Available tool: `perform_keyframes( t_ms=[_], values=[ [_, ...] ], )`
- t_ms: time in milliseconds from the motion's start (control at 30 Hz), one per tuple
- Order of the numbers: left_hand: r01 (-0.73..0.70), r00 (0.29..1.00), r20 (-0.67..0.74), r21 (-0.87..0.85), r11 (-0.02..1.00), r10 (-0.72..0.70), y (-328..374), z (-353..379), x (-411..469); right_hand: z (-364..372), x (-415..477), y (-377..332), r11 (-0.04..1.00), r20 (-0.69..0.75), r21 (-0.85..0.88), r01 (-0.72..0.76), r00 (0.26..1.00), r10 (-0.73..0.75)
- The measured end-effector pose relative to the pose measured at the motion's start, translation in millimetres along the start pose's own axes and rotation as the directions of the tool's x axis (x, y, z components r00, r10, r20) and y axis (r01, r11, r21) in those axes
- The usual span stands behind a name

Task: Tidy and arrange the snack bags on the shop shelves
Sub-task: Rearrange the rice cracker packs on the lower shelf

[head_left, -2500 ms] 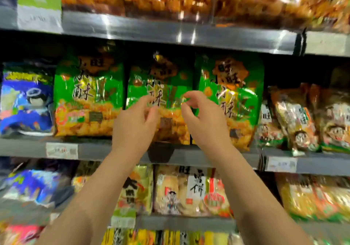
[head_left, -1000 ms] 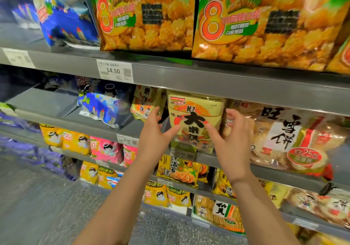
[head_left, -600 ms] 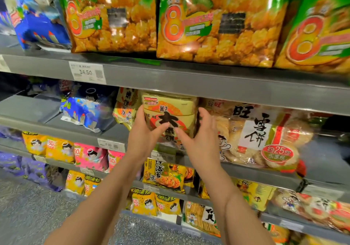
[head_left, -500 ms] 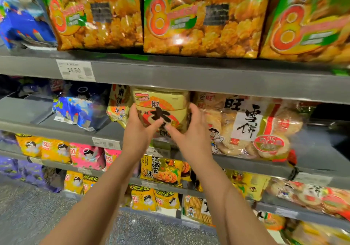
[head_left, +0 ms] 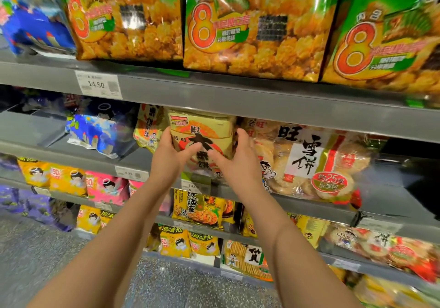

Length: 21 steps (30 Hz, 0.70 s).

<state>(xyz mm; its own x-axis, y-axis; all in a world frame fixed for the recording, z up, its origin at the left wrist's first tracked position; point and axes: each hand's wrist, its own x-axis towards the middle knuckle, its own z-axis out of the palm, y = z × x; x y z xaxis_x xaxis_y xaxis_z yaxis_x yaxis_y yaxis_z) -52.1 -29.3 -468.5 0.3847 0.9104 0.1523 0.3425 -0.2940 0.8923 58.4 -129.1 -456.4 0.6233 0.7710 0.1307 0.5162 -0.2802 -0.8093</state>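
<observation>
My left hand (head_left: 170, 162) gripped the left side of the yellow bag (head_left: 204, 127), with the thumb on its front. My right hand (head_left: 238, 165) gripped the right side the same way. The bag stood upright on the shelf (head_left: 385, 196), between a small pack (head_left: 147, 129) and a clear bag (head_left: 309, 160) of crackers.

Tight slot round the yellow bag, open shelf at both ends

The yellow bag (head_left: 202, 129) stands close under the upper shelf edge (head_left: 238, 98). A small yellow packet (head_left: 147, 129) is just beside it on the left and the clear cracker bag (head_left: 309, 162) just beside it on the right. Bare shelf (head_left: 31, 127) lies left of the slumped blue bag (head_left: 95, 131), and another bare stretch (head_left: 390, 188) lies at the far right.
</observation>
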Motion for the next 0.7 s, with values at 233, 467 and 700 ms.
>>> perform_keyframes(
  t_ms=[233, 467, 700],
  values=[
    [0.103, 0.995, 0.011, -0.001, 0.995, -0.103, -4.7, -17.7, -1.9, 1.1, 14.5, 6.5, 1.0, 0.0, 0.031, 0.003, 1.0, -0.003],
    [0.106, 0.994, 0.035, -0.005, 0.994, -0.106, -3.5, -23.9, -8.3, 12.2, 17.0, 7.2, 1.0, -0.041, 0.028, 0.008, 0.999, -0.007],
    [0.036, 0.992, 0.118, 0.026, 0.999, -0.038, -21.9, -19.6, -1.0, 23.9, 16.4, 7.6, 1.0, -0.107, 0.008, -0.015, 0.994, 0.016]
  ],
)
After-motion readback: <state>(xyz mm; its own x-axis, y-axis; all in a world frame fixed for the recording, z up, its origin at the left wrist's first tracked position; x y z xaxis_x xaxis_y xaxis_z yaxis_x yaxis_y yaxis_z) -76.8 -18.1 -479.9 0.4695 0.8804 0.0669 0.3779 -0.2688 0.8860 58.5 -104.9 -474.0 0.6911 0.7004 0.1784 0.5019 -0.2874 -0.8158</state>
